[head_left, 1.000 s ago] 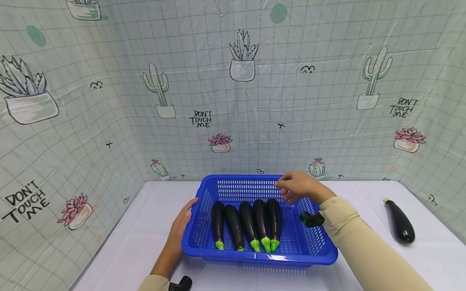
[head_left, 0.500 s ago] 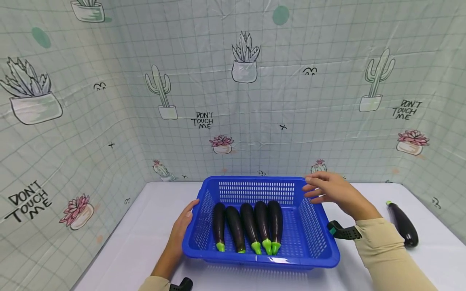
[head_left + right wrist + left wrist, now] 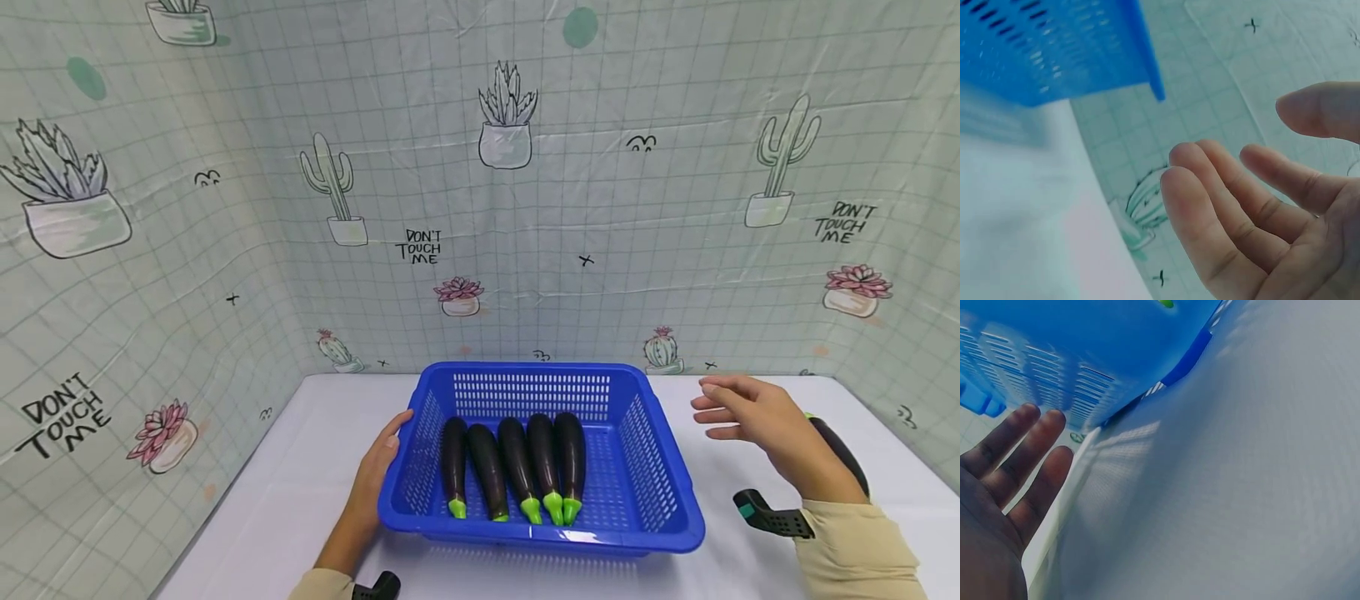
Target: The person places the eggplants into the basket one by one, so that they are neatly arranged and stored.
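A blue plastic basket with slotted walls holds several dark purple eggplants, lying side by side with green stem ends toward the person. My left hand rests against the basket's left side near the rim. In the left wrist view its fingers are extended by the slotted wall. To the right of the basket, my right hand hovers with nothing in it, fingers loosely extended, as the right wrist view also shows. Behind that hand lies one more eggplant on the table, partly hidden by hand and wrist.
A white cloth covers the table. Behind and at both sides hangs a grid-patterned curtain printed with potted plants. Inside the basket, bare floor shows right of the eggplants.
My right hand has moved out from over the basket to the right, toward the lone eggplant, which it now partly covers. The left hand has stayed at the basket's side.
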Available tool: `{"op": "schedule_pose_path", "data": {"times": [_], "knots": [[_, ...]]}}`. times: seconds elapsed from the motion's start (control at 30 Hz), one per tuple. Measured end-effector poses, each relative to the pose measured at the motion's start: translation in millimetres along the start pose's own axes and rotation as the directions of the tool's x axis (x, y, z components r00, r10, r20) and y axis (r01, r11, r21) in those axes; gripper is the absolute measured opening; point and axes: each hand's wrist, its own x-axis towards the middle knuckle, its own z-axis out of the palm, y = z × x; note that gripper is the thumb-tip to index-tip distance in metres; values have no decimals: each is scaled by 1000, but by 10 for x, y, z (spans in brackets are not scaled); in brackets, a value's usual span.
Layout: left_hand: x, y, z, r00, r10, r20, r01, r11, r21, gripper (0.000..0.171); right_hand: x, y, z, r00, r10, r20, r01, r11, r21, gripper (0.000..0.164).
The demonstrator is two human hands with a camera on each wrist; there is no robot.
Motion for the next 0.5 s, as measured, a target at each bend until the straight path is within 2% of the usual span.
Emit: {"op": "schedule_pose_path", "data": {"times": [0.17, 0.3, 0.5], "knots": [[-3, 15, 4, 1000, -2, 7, 2, 1000, 3, 51, -92, 119, -55, 1000, 23, -10, -24, 998, -65, 65], [-9, 19, -1, 1000, 0, 4, 0, 1000, 11, 51, -139, 194, -118, 999, 24, -20, -26, 997, -74, 65], [1, 26, -9, 1000, 8, -3, -8, 1000, 14, 50, -189, 330, -283, 997, 27, -69, -35, 991, -128, 62]]}}
